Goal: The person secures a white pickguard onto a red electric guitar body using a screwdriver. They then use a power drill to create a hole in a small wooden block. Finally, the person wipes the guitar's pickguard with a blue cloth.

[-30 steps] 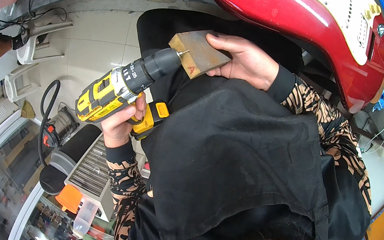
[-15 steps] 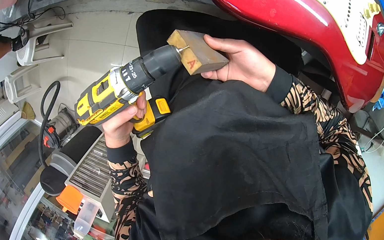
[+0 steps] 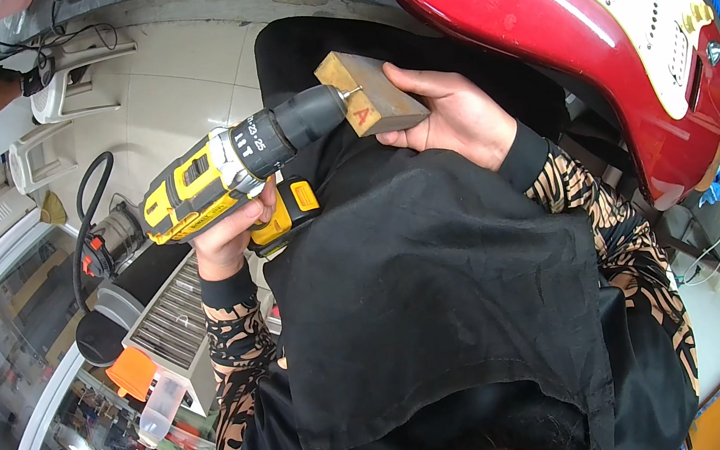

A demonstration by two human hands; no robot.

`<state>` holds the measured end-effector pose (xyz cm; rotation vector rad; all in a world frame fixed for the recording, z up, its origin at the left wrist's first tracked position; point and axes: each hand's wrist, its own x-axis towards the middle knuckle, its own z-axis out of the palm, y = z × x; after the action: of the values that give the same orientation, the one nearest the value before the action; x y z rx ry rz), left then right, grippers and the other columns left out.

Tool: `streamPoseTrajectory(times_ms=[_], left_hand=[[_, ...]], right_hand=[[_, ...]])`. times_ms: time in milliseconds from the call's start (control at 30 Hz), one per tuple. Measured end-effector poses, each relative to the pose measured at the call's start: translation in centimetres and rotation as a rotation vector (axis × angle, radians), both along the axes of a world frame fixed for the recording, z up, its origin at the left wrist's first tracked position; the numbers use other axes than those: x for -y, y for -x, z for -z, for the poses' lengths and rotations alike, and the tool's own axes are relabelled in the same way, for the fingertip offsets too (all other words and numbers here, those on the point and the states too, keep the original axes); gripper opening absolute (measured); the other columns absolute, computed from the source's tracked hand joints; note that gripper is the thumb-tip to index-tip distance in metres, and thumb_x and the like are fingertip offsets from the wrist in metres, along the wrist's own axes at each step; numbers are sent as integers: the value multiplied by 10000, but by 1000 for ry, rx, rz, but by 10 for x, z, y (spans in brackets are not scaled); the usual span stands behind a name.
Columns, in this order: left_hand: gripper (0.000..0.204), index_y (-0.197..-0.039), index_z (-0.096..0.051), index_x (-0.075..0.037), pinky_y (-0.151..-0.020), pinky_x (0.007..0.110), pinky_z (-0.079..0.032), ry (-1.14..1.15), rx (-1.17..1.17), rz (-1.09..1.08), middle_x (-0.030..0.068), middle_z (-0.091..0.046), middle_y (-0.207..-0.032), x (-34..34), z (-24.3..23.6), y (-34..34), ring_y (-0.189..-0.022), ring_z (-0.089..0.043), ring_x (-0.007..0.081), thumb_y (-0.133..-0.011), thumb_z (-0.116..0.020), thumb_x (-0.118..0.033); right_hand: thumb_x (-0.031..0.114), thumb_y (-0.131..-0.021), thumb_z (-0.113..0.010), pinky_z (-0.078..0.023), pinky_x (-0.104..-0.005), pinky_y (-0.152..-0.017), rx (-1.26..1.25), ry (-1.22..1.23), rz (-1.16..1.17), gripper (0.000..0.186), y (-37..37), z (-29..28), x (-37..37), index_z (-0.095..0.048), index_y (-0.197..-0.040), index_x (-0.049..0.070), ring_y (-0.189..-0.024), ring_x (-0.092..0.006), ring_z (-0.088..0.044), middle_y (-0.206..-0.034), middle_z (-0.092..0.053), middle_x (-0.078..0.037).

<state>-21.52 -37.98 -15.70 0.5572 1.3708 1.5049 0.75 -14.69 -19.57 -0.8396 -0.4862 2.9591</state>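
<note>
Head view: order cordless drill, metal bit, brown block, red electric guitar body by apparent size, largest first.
1. Red electric guitar body
2. Cordless drill
3. Brown block
4. Metal bit

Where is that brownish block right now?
In the head view, the brownish block is above and slightly right of centre, in the right hand, with the yellow-and-black drill pointing at it from the left.
</note>
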Motion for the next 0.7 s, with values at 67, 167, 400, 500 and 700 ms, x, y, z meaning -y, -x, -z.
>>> streamPoseTrajectory(times_ms=[67,167,400,500,700], left_hand=[[733,-1423,-545,1,-552,293,-458,2,1,-7,107,-642,-780,0,0,-1,-577,-560,169,-763,-794,-198],[776,-1463,-527,-9,-548,293,-456,10,5,-13,107,-641,-780,0,-1,-1,-579,-559,168,-758,-794,-195],[783,-1466,-521,-11,-547,292,-457,10,10,-25,105,-639,-781,-1,-1,-1,-584,-563,167,-751,-787,-186],[717,-1405,-560,1,-547,291,-456,32,-8,-41,104,-639,-776,-2,-3,-1,-584,-566,167,-754,-786,-198],[588,-1270,-621,31,-546,289,-455,15,-26,-17,102,-639,-763,-1,0,1,-592,-571,166,-763,-778,-221]], right_hand=[[371,-1128,-587,-598,-310,-891,-11,2,-1,444,0,2,0,-646,-1362,-1,-947,-166,-696,-1176,-728,-102],[371,-1127,-588,-600,-310,-890,-28,0,-14,446,-1,5,-1,-644,-1362,-4,-944,-165,-696,-1172,-726,-105],[362,-1126,-590,-602,-308,-888,-28,-1,-19,439,-1,5,-2,-642,-1364,-2,-951,-159,-697,-1184,-724,-105],[352,-1122,-599,-599,-306,-876,-17,4,-1,428,0,2,-2,-642,-1367,5,-963,-155,-695,-1197,-723,-101],[339,-1152,-530,-604,-319,-937,-43,-8,-25,453,-1,8,-5,-593,-1458,10,-1096,-179,-720,-1295,-720,-118]])
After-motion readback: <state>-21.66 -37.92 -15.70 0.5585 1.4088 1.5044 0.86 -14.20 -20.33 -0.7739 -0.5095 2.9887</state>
